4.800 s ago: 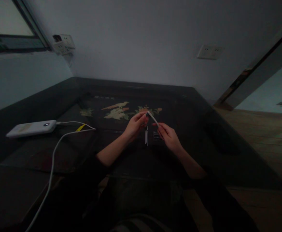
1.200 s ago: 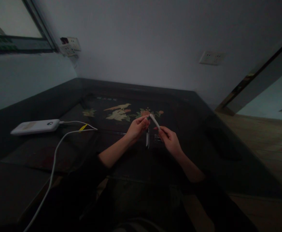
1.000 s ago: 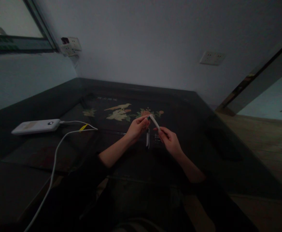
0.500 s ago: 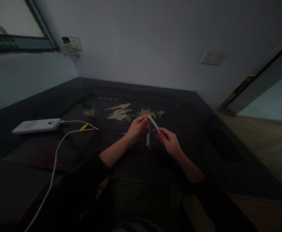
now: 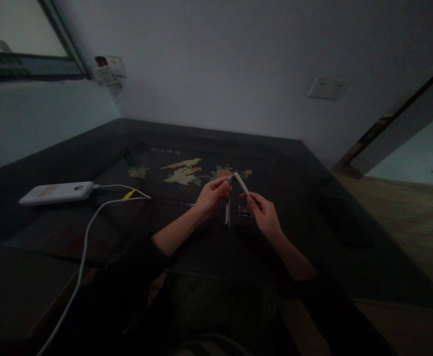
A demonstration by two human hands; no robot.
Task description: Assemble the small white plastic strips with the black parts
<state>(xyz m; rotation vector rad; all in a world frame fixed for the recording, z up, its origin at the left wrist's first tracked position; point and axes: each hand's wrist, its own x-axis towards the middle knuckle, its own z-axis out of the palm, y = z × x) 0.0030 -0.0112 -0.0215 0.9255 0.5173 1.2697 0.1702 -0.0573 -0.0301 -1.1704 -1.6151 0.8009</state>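
Note:
My left hand (image 5: pixel 212 197) is closed, its thumb and fingers pinching a small dark-and-green piece (image 5: pixel 231 179) that pokes out past the fingertips. My right hand (image 5: pixel 263 212) grips the lower end of a slim white stick-like object (image 5: pixel 242 184), which leans up and left. The top of this white object is beside the end of the green piece; whether they touch I cannot tell. Below the hands, a thin white strip (image 5: pixel 227 213) lies on the dark table. Just left of my right hand is a small item with several metallic bars (image 5: pixel 244 213), too dim to name.
A white power bank (image 5: pixel 57 193) lies at the left of the dark table (image 5: pixel 201 247), with a white cable (image 5: pixel 86 237) bearing a yellow tag (image 5: pixel 129 194). A dark flat object (image 5: pixel 346 222) rests at the right. Sockets (image 5: pixel 328 88) are on the wall behind.
My right hand has moved slightly right with the white object, whose top has shifted right and up, away from my left fingertips. More of the green piece and the barred item shows.

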